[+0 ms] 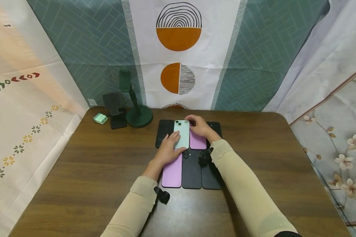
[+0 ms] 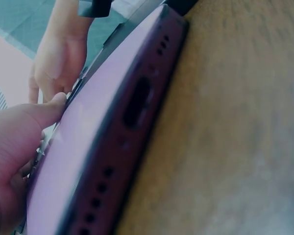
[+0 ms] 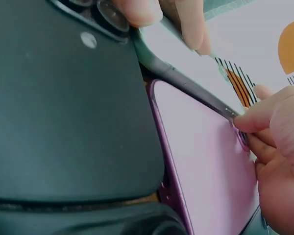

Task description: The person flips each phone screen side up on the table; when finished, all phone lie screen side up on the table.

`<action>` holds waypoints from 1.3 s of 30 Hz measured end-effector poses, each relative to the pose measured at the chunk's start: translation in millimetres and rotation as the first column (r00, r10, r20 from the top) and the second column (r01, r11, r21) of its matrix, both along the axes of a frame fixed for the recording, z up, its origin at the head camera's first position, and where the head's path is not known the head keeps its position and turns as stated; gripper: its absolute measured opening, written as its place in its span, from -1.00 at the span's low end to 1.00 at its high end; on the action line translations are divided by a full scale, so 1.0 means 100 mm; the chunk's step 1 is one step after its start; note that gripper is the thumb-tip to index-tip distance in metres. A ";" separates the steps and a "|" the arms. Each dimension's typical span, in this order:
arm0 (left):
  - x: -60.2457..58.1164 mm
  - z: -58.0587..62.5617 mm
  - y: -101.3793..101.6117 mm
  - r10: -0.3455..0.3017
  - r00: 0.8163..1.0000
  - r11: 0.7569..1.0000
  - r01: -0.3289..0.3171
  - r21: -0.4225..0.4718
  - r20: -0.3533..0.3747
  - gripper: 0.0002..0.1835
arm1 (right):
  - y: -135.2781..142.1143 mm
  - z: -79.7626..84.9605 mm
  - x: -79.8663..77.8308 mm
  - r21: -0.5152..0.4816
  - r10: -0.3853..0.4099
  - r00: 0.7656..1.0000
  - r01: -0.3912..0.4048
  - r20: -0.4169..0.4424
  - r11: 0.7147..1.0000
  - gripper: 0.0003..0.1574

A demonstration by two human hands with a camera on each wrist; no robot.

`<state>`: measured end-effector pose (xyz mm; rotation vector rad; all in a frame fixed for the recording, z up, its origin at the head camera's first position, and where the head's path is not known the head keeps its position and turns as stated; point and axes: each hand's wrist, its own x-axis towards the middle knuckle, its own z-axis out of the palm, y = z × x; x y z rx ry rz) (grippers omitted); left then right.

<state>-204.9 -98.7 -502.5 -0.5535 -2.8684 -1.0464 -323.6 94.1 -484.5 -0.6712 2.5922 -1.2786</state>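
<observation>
A mint green smartphone (image 1: 182, 136) lies face down with its camera at the top, in a row between a black phone (image 1: 163, 130) and a purple phone (image 1: 198, 142). My left hand (image 1: 167, 148) rests across its left side with the fingers extended on its back and the thumb by its bottom edge. My right hand (image 1: 200, 126) grips its upper right corner, thumb at the side and fingertips around the top edge. In the right wrist view, the mint phone (image 3: 186, 63) borders the purple phone (image 3: 206, 156).
A lower row holds another purple phone (image 1: 172, 174) and two black phones, one in the middle (image 1: 191, 172). Another black phone (image 1: 215, 127) lies at the upper right. Behind left stand a green stand (image 1: 139, 115), a black stand (image 1: 118, 120) and a mint charger (image 1: 100, 118).
</observation>
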 end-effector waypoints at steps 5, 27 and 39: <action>0.00 -0.01 0.00 0.004 1.000 1.000 -0.005 0.012 0.011 -0.24 | 0.04 -0.01 0.00 -0.055 0.024 1.000 -0.024 0.004 0.998 -0.49; 0.01 0.01 0.02 0.068 0.996 0.994 -0.072 0.083 0.055 -0.22 | 0.06 -0.01 -0.01 -0.020 0.033 0.999 -0.033 -0.009 0.999 -0.36; 0.01 0.03 0.02 -0.045 0.998 0.997 0.048 0.066 -0.046 -0.32 | 0.06 0.04 0.03 -0.102 0.022 1.000 -0.022 -0.005 0.995 -0.33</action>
